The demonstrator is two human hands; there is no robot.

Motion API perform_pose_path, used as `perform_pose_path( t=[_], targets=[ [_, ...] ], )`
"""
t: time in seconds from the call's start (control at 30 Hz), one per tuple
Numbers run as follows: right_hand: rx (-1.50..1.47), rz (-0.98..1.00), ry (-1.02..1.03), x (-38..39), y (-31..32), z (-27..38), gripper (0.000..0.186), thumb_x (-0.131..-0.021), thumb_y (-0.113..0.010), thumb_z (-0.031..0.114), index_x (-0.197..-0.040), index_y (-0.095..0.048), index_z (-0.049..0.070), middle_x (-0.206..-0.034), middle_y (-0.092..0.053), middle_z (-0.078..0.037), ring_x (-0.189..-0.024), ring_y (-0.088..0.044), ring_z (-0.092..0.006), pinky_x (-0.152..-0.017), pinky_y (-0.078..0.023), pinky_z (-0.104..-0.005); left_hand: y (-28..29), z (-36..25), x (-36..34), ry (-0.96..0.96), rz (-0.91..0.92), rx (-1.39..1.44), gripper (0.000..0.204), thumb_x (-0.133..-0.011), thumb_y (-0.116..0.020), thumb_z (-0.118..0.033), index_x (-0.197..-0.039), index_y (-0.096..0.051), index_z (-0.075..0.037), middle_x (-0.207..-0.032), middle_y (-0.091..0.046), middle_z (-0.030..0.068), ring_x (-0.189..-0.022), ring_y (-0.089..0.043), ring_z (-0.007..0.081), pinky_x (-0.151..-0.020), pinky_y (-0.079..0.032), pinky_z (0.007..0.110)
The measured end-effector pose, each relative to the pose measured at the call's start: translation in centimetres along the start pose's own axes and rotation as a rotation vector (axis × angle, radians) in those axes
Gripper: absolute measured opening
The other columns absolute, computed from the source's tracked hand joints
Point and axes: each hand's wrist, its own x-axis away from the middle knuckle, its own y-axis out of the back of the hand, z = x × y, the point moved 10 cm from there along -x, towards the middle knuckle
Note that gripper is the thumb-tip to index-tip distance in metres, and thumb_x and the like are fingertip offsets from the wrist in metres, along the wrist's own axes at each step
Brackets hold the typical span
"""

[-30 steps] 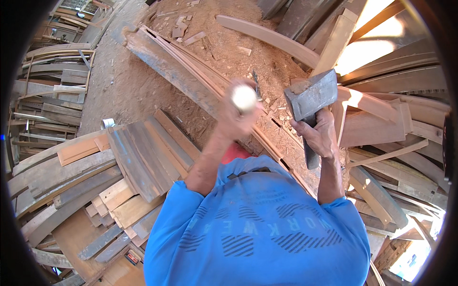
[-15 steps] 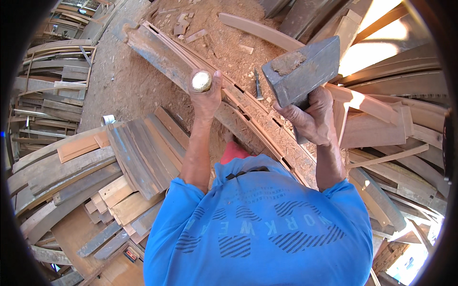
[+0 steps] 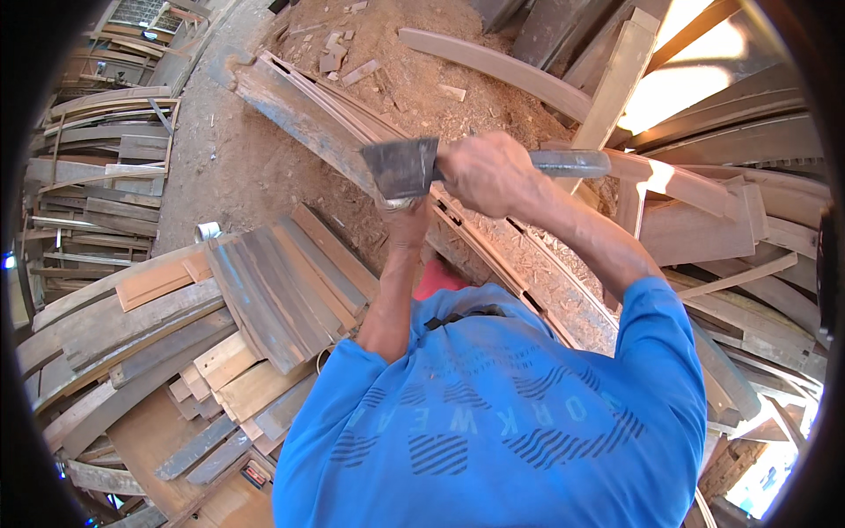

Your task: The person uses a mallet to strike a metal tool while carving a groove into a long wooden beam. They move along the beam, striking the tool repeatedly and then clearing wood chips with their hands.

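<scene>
My right hand point(image 3: 493, 172) is wrapped round the dark handle of a mallet point(image 3: 400, 167), whose blocky head is directly over my left hand point(image 3: 405, 227). That left hand is closed round the upright handle of a chisel point(image 3: 401, 203). Just the light round end of the handle peeks out below the mallet head, and the blade is hidden. Whether the mallet touches it, I cannot tell. Beneath both hands, long narrow wooden pieces point(image 3: 480, 239) with dark slots cut in them run diagonally across a worn plank point(image 3: 295, 114). Shavings lie around them.
Stacked boards point(image 3: 273, 290) lie at left, with a white cup-like container point(image 3: 208, 231) by them. A curved timber point(image 3: 493, 63) rests on the chip-strewn ground ahead. More planks point(image 3: 695, 224) crowd the right side, and racks of timber point(image 3: 106, 167) stand far left.
The mallet has swung from the right, leftward over my left hand, its handle turning to point right. It now covers most of the chisel's round end. My left hand has shifted slightly nearer me.
</scene>
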Motion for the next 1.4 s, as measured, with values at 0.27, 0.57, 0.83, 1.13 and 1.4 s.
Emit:
perform_pose_path(
  t=[0.27,0.57,0.83,1.13,1.4],
  targets=[
    [-0.423,-0.191,-0.045,-1.4,1.6,0.0,0.017,-0.085,-0.067,0.01,-0.1,-0.065,0.001,-0.074,-0.067,-0.02,-0.066,-0.067,-0.0308,-0.064,-0.054,-0.0446,-1.4,1.0,-0.5,0.08,-0.038,0.254,0.02,-0.085,-0.078,-0.006,-0.096,-0.061,-0.003,-0.089,-0.062,0.003,-0.085,-0.058,0.0132,-0.076,-0.05,0.03],
    [-0.437,-0.057,-0.359,-0.4,3.8,-3.8,0.027,-0.081,-0.071,0.017,-0.095,-0.063,-0.005,-0.075,-0.064,-0.025,-0.069,-0.068,-0.0354,-0.067,-0.054,-0.042,-2.0,-2.9,3.8,-0.042,0.098,0.068,0.015,-0.091,-0.073,-0.008,-0.087,-0.059,-0.007,-0.083,-0.058,0.0005,-0.079,-0.057,0.0121,-0.073,-0.049,0.031],
    [-0.606,-0.676,0.137,-0.6,11.4,0.5,0.027,-0.084,-0.076,0.011,-0.106,-0.067,-0.003,-0.092,-0.073,-0.014,-0.079,-0.068,-0.0246,-0.074,-0.056,-0.0383,-0.5,1.1,-0.8,0.177,-0.168,0.21,0.022,-0.093,-0.075,-0.011,-0.089,-0.054,-0.006,-0.083,-0.054,-0.0009,-0.079,-0.051,0.0083,-0.068,-0.045,0.026],
    [-0.217,-0.009,-0.269,-1.8,1.6,-3.8,0.023,-0.082,-0.068,0.015,-0.093,-0.063,-0.004,-0.069,-0.063,-0.017,-0.066,-0.065,-0.0249,-0.063,-0.053,-0.0419,-1.9,-3.4,4.5,0.004,0.036,0.068,0.021,-0.089,-0.077,-0.01,-0.086,-0.057,-0.007,-0.084,-0.057,-0.0001,-0.078,-0.055,0.0131,-0.069,-0.046,0.03],
    [-0.737,-0.198,-0.257,0.1,3.3,-3.0,0.023,-0.083,-0.074,0.013,-0.089,-0.064,-0.007,-0.065,-0.055,-0.012,-0.061,-0.054,-0.0154,-0.058,-0.046,-0.0354,3.4,8.1,-4.3,0.533,-0.429,0.332,0.014,-0.092,-0.07,-0.007,-0.085,-0.058,-0.006,-0.075,-0.06,-0.0013,-0.062,-0.056,0.0093,-0.054,-0.045,0.029]
  ],
)
